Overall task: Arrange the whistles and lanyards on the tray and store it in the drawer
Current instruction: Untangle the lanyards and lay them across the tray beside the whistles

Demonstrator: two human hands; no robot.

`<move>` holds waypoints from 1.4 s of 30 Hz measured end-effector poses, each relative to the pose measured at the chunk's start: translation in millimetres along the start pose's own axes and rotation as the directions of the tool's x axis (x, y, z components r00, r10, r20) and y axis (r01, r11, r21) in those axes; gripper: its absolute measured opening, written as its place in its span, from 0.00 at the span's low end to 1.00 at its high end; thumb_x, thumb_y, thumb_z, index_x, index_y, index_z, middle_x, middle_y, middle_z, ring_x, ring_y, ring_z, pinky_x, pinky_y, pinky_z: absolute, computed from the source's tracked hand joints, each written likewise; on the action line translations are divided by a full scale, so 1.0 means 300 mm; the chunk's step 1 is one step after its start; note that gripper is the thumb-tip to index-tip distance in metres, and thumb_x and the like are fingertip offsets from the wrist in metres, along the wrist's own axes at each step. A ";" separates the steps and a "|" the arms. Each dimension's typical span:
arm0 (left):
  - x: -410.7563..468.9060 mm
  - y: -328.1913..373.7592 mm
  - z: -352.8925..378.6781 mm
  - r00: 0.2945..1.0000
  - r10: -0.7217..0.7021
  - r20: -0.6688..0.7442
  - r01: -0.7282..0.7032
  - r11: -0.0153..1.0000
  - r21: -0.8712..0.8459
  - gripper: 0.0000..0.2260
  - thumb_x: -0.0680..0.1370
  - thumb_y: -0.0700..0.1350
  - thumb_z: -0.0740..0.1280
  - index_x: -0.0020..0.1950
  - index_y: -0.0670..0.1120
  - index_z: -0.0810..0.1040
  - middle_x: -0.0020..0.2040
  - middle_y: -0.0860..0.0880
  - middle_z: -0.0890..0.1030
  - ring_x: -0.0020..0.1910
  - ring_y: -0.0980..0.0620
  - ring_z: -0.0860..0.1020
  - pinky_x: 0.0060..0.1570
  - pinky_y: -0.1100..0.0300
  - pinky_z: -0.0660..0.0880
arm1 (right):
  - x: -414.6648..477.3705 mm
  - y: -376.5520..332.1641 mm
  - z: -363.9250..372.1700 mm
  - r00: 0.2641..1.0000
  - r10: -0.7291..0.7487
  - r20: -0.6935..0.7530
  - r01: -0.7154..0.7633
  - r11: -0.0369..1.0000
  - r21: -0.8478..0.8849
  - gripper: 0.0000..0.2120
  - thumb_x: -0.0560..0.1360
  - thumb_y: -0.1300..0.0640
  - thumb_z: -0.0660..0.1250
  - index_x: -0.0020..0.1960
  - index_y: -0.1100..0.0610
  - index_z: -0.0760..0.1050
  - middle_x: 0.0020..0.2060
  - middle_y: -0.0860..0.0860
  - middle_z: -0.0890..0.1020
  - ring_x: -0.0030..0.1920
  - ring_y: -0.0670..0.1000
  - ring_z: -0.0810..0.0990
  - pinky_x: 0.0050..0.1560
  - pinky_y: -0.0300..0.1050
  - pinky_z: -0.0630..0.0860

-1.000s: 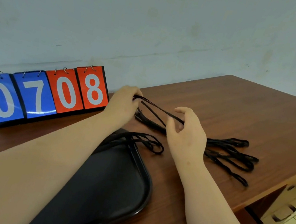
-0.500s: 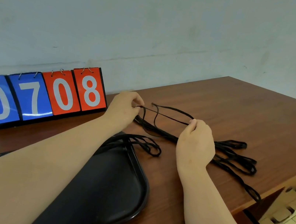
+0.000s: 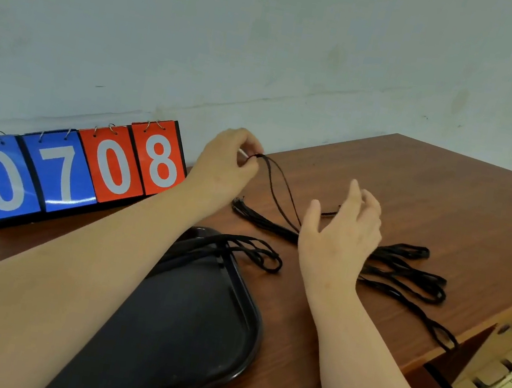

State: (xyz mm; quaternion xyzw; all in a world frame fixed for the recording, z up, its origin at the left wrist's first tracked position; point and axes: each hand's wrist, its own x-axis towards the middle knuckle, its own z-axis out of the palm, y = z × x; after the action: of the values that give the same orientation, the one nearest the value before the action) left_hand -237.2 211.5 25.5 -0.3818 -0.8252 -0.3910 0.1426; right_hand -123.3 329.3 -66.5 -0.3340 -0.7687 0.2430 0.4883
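Left hand raised above the far part of the brown wooden tabletop, fingers pinched shut on the top end of one thin black cord lanyard, its two strands hanging down and trailing behind the right hand. Right hand just beside the hanging strands, fingers spread and gripping nothing. Loose bundle of further black lanyards lying on the tabletop to the right, one loop reaching close to the near edge. Another small coil of black cord draped across the far rim of the flat black plastic tray, partly inside and partly on the wood. Tray near the front of the tabletop, under the left forearm. Blue and red flip scoreboard reading 0708 standing against the pale wall, well apart from the cords. No whistle clearly visible; a small pale item at the pinch too small to identify. Drawer not identifiable. Handling, as judged: light, limp, prone to tangling and snagging on neighbouring loops; best taken at the gathered end and lifted clear, the free hand sliding down to gather the strands before laying them flat within the tray rim.
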 end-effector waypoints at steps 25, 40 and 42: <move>-0.326 -0.155 -0.647 0.943 -0.165 -0.289 0.176 0.984 0.012 0.08 0.78 0.39 0.68 0.51 0.50 0.84 0.49 0.50 0.83 0.48 0.56 0.81 0.46 0.69 0.72 | -0.096 -0.138 -0.046 0.790 -0.585 0.185 0.589 0.807 0.041 0.20 0.83 0.49 0.54 0.66 0.55 0.77 0.39 0.45 0.73 0.34 0.45 0.70 0.32 0.38 0.64; -0.766 -0.413 -0.635 0.919 -0.283 -0.274 0.311 0.949 0.061 0.07 0.79 0.41 0.67 0.50 0.54 0.80 0.49 0.58 0.79 0.49 0.62 0.77 0.52 0.65 0.74 | -0.190 -0.228 -0.004 0.802 -0.243 0.545 0.039 0.933 0.358 0.05 0.76 0.56 0.71 0.50 0.49 0.84 0.45 0.41 0.84 0.49 0.38 0.80 0.52 0.35 0.74; -0.776 -0.420 -0.631 0.932 -0.277 -0.232 0.302 0.950 0.080 0.08 0.79 0.41 0.67 0.50 0.54 0.80 0.49 0.59 0.80 0.50 0.63 0.77 0.50 0.70 0.71 | -0.189 -0.216 -0.009 0.809 -0.187 0.557 -0.043 0.927 0.373 0.04 0.75 0.56 0.72 0.48 0.49 0.84 0.44 0.41 0.84 0.47 0.36 0.81 0.47 0.30 0.73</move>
State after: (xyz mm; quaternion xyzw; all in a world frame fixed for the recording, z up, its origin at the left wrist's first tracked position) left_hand -187.0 -102.9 -42.7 -0.2017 -0.8729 -0.3993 0.1947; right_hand -121.9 244.3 -53.4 -0.1160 -0.8338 0.4541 0.2918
